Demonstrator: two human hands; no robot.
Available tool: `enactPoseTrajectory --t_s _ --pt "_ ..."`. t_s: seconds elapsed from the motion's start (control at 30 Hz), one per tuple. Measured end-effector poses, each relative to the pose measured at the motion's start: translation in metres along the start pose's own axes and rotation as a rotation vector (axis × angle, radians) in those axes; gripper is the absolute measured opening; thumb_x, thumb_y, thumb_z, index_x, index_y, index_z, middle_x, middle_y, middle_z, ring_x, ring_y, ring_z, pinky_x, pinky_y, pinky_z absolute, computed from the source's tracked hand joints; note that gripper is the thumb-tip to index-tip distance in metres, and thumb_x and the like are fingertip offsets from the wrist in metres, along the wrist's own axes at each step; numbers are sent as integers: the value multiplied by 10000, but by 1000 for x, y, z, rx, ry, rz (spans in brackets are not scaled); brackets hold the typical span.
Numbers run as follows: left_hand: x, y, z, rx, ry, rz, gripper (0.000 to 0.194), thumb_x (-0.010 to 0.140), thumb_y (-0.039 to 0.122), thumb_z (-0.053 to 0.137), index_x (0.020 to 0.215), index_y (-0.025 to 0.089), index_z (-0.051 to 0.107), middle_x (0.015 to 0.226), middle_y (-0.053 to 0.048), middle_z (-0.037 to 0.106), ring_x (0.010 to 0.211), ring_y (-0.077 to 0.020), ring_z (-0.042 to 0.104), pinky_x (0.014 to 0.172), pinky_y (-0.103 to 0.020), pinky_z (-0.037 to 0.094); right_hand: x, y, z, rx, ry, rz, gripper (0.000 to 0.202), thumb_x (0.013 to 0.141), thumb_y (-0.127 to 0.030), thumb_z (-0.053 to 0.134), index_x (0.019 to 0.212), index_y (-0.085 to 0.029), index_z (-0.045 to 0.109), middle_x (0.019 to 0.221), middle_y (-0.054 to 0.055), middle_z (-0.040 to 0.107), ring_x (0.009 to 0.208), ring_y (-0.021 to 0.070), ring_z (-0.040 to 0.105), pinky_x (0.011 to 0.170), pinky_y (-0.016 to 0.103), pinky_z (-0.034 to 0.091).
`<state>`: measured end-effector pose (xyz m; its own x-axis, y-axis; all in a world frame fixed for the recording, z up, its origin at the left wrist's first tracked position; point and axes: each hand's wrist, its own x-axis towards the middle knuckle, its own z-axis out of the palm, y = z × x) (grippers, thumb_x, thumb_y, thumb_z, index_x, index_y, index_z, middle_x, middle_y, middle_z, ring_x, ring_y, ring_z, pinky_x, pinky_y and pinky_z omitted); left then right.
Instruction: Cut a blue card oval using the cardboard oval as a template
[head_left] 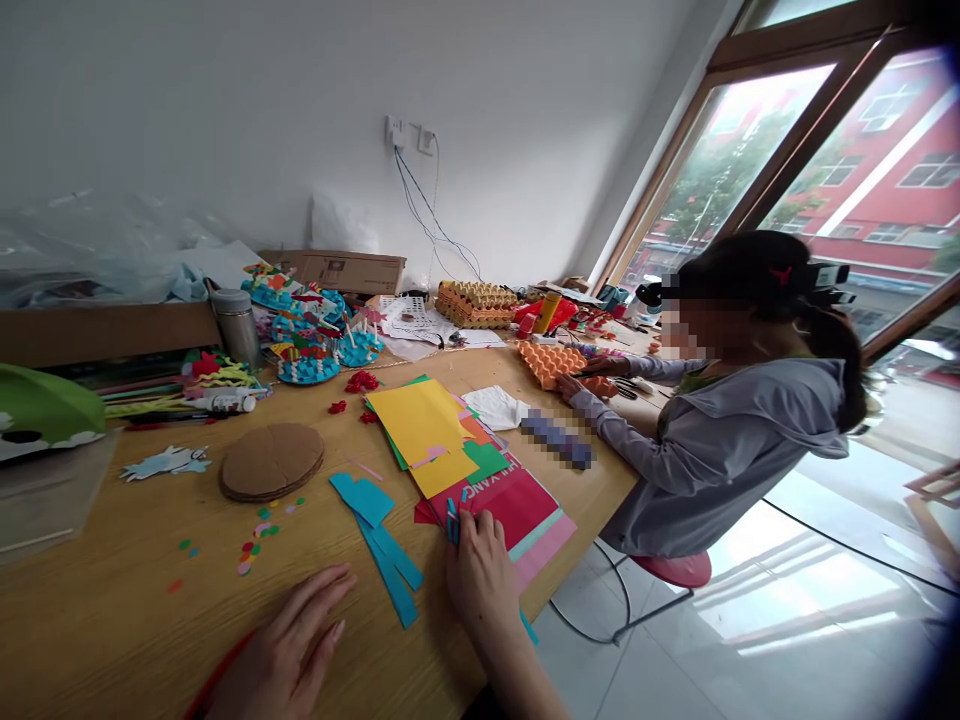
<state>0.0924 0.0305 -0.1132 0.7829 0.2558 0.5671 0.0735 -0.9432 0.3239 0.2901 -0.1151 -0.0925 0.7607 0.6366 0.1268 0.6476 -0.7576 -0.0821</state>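
Observation:
My left hand (289, 640) rests low over the wooden table, fingers stretched out and slightly apart, holding nothing visible. A curved red edge (221, 675) shows beside its wrist. Fingers of my right hand (480, 565) are curled together around small blue paper strips (453, 522), at the near-left corner of a red sheet (521, 500). Between the hands lie longer blue paper pieces (386, 550). Beyond the right hand, yellow sheets (420, 425) overlap green and pink ones. Round brown cardboard (271, 460) lies left of the blue pieces, with small coloured paper dots (255, 550) in front of it.
At the right, a person (742, 430) in a grey jacket handles an orange egg tray (551, 365). Blue decorated crafts (307, 368), a metal bottle (236, 328) and stacked egg trays (476, 303) stand toward the wall. White tissue (495, 407) lies behind the sheets.

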Motion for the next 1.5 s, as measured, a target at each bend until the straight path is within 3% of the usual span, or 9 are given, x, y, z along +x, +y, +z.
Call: enactPoseTrajectory --t_s 0.2,0.37,0.7,1.07,1.2,1.33,1.5 --pt "0 2 0 -36 -3 -44 410 867 242 530 1270 318 528 1195 12 675 1052 -130 656 871 -197 524 -2 3 -2 -5 14 58 474 850 -263 559 1276 -57 536 1117 188 566 1027 313 506 887 401 409" --pt "0 2 0 -64 -33 -71 422 873 246 521 1287 332 526 1206 14 671 1053 -137 656 862 -206 534 -3 1 0 -52 24 -3 327 839 -87 468 1121 -108 631 1044 157 599 984 277 529 862 367 412" --pt "-1 0 2 -91 -85 -118 380 886 254 501 1256 314 566 1201 -11 674 1060 -151 653 884 -237 530 -7 2 4 93 -2 -29 446 795 34 373 1077 -158 661 1003 113 624 957 237 566 829 309 423" --pt "4 6 -2 -123 -50 -172 342 853 166 487 1129 287 648 1130 -14 705 1008 -151 675 859 -240 550 23 22 -36 464 -64 -24 394 736 -42 492 1056 -168 684 1065 81 693 1002 233 630 836 290 443" --pt "3 4 0 -126 -51 -197 317 863 184 487 1121 268 652 1135 -23 702 1003 -155 676 862 -246 555 37 25 -48 601 -133 -102 353 719 -68 485 970 -181 707 905 47 721 835 214 647 697 265 443" --pt "2 4 0 -150 -60 -212 310 875 186 474 1110 272 656 1129 -21 703 1015 -156 670 878 -260 554 63 5 -51 720 -223 -210 337 698 -71 488 938 -154 709 748 0 683 667 146 590 580 210 379" --pt "2 4 0 -146 -62 -219 323 864 169 482 1122 267 649 1131 -32 699 1014 -157 667 875 -250 556 108 -51 -42 626 -280 -239 237 700 -99 529 850 -149 705 644 -37 614 584 100 524 501 185 290"
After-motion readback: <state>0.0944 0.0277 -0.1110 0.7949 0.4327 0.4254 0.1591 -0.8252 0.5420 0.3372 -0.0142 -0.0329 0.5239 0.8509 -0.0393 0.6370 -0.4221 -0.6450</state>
